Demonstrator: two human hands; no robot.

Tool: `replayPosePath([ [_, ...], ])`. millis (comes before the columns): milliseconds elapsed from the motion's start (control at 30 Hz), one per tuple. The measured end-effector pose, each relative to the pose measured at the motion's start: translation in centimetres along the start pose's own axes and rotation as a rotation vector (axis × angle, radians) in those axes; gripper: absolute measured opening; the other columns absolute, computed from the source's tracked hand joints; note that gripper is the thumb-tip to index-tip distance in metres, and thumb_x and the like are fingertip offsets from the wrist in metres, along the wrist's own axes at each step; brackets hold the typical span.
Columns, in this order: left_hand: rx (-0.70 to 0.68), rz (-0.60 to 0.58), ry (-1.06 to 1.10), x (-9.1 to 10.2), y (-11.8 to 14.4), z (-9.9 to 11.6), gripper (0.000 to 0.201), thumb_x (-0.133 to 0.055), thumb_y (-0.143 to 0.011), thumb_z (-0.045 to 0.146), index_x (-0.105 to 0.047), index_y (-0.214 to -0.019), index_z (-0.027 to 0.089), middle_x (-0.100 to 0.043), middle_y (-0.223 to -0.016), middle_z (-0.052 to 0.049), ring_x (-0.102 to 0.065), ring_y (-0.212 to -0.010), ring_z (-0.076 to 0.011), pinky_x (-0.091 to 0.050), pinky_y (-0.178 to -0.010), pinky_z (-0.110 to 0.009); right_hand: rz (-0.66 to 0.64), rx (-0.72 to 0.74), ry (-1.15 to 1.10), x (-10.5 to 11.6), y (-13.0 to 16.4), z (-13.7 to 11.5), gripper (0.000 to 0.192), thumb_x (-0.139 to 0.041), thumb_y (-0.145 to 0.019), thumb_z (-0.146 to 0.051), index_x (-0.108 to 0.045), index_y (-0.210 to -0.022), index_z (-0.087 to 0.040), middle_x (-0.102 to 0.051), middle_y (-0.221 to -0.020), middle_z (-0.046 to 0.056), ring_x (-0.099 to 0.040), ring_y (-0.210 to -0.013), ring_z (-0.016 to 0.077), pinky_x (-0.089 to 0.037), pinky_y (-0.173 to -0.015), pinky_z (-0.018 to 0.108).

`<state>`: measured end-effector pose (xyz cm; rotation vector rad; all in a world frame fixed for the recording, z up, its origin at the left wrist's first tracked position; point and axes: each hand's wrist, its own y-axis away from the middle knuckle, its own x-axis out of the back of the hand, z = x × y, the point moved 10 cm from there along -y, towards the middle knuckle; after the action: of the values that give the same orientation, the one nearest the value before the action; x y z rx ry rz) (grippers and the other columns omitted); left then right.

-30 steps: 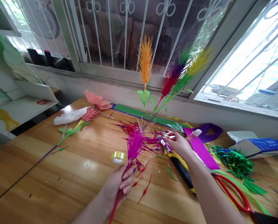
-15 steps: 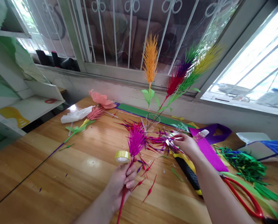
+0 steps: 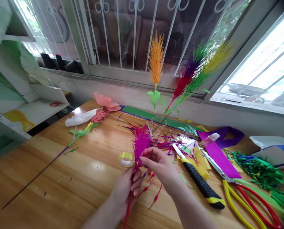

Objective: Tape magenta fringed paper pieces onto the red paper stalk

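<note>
A long wooden worktop [image 3: 60, 178] runs under barred windows, littered with paper scraps. At its far edge a clear cup [image 3: 158, 124] holds tall paper plumes [image 3: 156, 60] in orange, red, purple, green and yellow. To the right lie a purple paper strip [image 3: 219, 156], a heap of green fringe [image 3: 259, 170], red-and-yellow scissors [image 3: 249, 198] and a black-handled knife [image 3: 199, 181] (its blade points away toward the cup). On the left rest a pink paper flower [image 3: 105, 101] and a thin dark wire [image 3: 32, 179]. In the middle, the left hand [image 3: 126, 190] is wrapped around the red stem of a magenta plume [image 3: 140, 143], holding it upright above the worktop. The right hand [image 3: 161, 165] pinches at the plume's base with thumb and fingertips. Just beside the plume, a roll of clear tape [image 3: 126, 159] sits on the wood.
</note>
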<state>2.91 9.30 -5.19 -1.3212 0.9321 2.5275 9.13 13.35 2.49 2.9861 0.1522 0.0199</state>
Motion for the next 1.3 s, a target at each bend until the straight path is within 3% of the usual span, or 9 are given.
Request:
replayPosePath([
  [200, -0.029, -0.021, -0.03, 0.0, 0.0, 0.1, 0.026, -0.054, -0.077, 0.04, -0.051, -0.071, 0.015, -0.03, -0.043, 0.011, -0.011, -0.031, -0.0001, -0.017, -0.026, -0.011, 0.127, 0.08, 0.298, 1.0, -0.2, -0.4, 0.012, -0.059, -0.07, -0.029, -0.057, -0.071, -0.017, -0.054, -0.059, -0.002, -0.051, -0.056, 0.0127, -0.041, -0.055, 0.026],
  [367, -0.054, -0.01, -0.034, -0.2, 0.3, 0.3, 0.025, -0.057, -0.075, 0.038, -0.055, -0.08, 0.014, -0.03, -0.045, 0.011, -0.012, -0.032, 0.0003, -0.016, -0.027, -0.01, 0.182, 0.109, 0.304, 1.4, -0.2, -0.4, 0.016, -0.057, -0.072, -0.035, -0.057, -0.07, -0.019, -0.047, -0.058, -0.004, -0.048, -0.054, 0.0125, -0.041, -0.054, 0.026],
  [767, -0.104, 0.016, -0.111, -0.2, 0.2, 0.3, 0.034, -0.065, -0.064, 0.045, -0.046, -0.065, 0.017, -0.028, -0.041, 0.012, -0.011, -0.032, -0.0001, -0.016, -0.027, -0.011, 0.263, 0.169, 0.466, 1.8, -0.5, -0.7, 0.016, -0.055, -0.073, -0.033, -0.057, -0.067, -0.018, -0.047, -0.062, -0.002, -0.043, -0.053, 0.0115, -0.034, -0.047, 0.023],
  [1167, -0.104, 0.048, -0.149, -0.1, 0.4, 0.2, 0.04, -0.063, -0.066, 0.046, -0.037, -0.055, 0.017, -0.025, -0.039, 0.012, -0.01, -0.033, -0.0007, -0.016, -0.028, -0.013, 0.282, 0.247, 0.595, 0.9, 0.0, -1.7, 0.012, -0.052, -0.077, -0.027, -0.056, -0.068, -0.019, -0.05, -0.072, 0.0, -0.048, -0.06, 0.0135, -0.041, -0.058, 0.028],
  [1300, -0.113, 0.084, -0.124, 0.4, 0.3, 0.3, 0.039, -0.066, -0.063, 0.044, -0.039, -0.055, 0.018, -0.027, -0.04, 0.012, -0.01, -0.033, -0.0006, -0.015, -0.029, -0.014, 0.363, 0.33, 0.624, 1.2, 0.9, -2.7, 0.011, -0.053, -0.076, -0.025, -0.053, -0.085, -0.019, -0.052, -0.082, 0.004, -0.05, -0.074, 0.018, -0.043, -0.068, 0.034],
])
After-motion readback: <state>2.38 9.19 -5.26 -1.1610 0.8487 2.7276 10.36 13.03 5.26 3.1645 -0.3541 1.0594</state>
